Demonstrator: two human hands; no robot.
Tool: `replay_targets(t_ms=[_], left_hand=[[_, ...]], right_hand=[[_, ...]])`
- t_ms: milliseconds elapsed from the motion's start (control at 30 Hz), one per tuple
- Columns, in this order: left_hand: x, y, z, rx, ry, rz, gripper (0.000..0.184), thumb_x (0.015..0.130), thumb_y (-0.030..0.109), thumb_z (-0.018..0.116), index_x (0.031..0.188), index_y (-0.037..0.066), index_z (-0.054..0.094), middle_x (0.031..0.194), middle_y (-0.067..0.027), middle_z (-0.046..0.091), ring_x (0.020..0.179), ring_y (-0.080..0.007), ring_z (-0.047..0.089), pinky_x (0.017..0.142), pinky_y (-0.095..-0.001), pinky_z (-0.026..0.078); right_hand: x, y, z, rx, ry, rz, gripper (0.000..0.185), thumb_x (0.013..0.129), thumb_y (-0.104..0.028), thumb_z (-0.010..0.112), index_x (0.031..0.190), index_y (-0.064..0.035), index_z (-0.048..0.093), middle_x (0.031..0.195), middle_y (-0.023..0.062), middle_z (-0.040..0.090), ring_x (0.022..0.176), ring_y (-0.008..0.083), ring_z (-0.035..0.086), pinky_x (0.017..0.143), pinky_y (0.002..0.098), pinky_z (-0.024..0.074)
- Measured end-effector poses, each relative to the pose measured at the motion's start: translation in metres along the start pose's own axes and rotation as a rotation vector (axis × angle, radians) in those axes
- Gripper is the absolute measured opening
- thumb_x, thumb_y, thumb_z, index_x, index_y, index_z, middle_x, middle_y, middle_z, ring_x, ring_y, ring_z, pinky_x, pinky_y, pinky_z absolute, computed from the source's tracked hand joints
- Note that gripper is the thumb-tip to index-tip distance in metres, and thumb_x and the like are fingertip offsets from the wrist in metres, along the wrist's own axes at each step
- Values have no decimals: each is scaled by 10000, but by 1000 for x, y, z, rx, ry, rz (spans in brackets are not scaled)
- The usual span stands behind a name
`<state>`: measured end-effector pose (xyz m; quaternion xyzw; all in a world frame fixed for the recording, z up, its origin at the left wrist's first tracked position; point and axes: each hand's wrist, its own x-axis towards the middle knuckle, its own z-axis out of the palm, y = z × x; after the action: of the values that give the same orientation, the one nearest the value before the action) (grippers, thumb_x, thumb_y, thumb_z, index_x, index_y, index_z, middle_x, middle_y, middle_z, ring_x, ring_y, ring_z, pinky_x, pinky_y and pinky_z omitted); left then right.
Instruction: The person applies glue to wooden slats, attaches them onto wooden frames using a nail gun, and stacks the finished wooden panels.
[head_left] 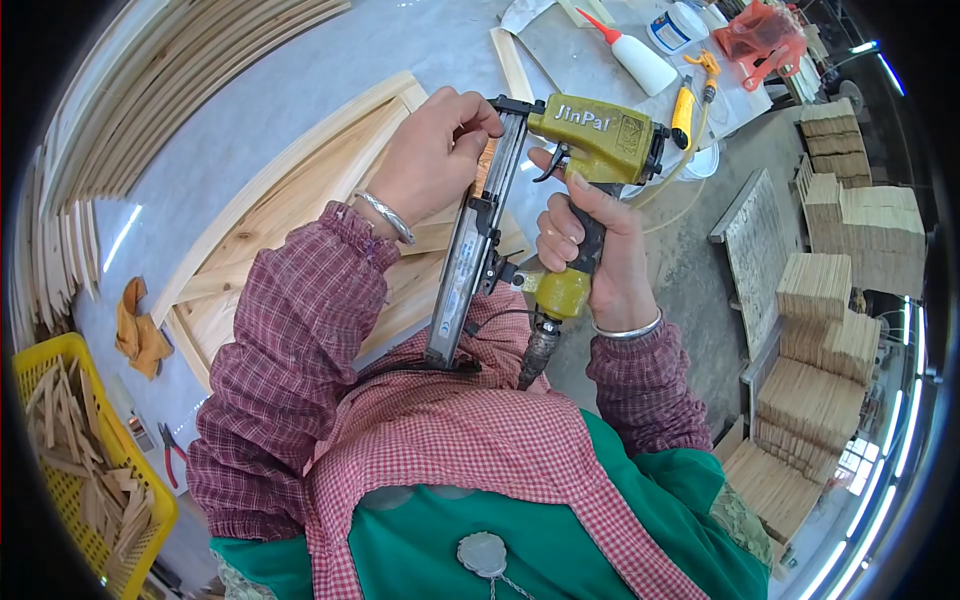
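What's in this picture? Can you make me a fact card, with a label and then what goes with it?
Tool: green nail gun marked "JinPal"
Right grip: around the black handle
Left grip: fingertips at the top of the long metal magazine
Beneath: wooden panel
Yellow basket: holds wood strips
Far side: white bottle with red nozzle
Right side: wood stacks

A yellow-green metal nail gun (590, 140), upper centre, partly hides a curved pale-wood panel (270, 232). A yellow plastic basket (160, 512) stands lower left.
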<state>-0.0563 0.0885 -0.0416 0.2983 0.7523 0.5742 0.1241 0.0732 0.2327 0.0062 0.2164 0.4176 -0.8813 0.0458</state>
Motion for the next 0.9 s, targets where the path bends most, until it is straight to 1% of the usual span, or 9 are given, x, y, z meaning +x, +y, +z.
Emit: replay_targets(t_ms=[333,433,533,600,667,700,733,833,900], left_hand=[[1,4,-6,34,-3,82,89,829,70,572,897,29,614,826,-89,538,718,-212,554,674,-311,456],[-2,17,-8,24,-66,37,84,824,69,577,892,23,593,806,-85,561,707,-208,561,647,-305,460],[-1,10,0,-94,-35,-28,95,811,62,590,894,17,580,796,-84,571,703,-206,564,634,-298,463],[0,8,6,-154,-19,-62,104,805,59,597,895,14,574,791,-83,576,701,-204,566,628,-295,464],[2,7,15,-165,112,31,120,792,54,619,894,14,572,787,-83,568,703,-189,566,631,-288,467],[2,7,18,-171,178,77,130,786,51,631,894,14,570,785,-83,564,704,-182,566,632,-285,468],[2,6,21,-170,177,78,130,786,51,631,894,14,570,785,-83,564,704,-182,566,632,-285,468],[1,2,31,-43,312,188,152,776,58,661,891,17,570,775,-73,539,688,-175,557,628,-286,466],[-2,-3,36,-7,336,172,152,779,61,664,890,19,570,773,-71,530,683,-178,556,625,-287,465]], right_hand=[[0,2,-3,16,-9,13,466,944,-229,483,1329,23,405,563,-19,337,490,94,364,457,254,351],[1,2,-5,19,-11,13,468,945,-228,482,1332,23,401,564,-19,336,493,93,364,458,253,352],[2,3,-10,97,-56,1,473,900,-192,573,1287,42,433,564,-1,398,489,120,443,468,278,403],[1,2,-6,69,-40,0,463,916,-201,541,1298,34,426,565,-7,377,491,110,417,465,270,386],[-1,1,-2,13,-9,-3,448,947,-221,477,1319,18,411,567,-19,336,494,92,366,459,252,352],[-1,1,-2,13,-9,-3,448,947,-221,477,1319,18,411,567,-19,336,494,92,366,459,252,352],[-1,1,-2,15,-7,-3,443,946,-219,478,1315,17,415,567,-20,337,494,92,367,459,252,351],[0,1,-4,18,-1,-1,432,945,-215,480,1307,14,422,567,-21,339,494,91,368,459,251,351],[0,2,-5,24,11,-1,427,943,-211,486,1302,13,426,567,-22,341,493,91,368,460,251,353]])
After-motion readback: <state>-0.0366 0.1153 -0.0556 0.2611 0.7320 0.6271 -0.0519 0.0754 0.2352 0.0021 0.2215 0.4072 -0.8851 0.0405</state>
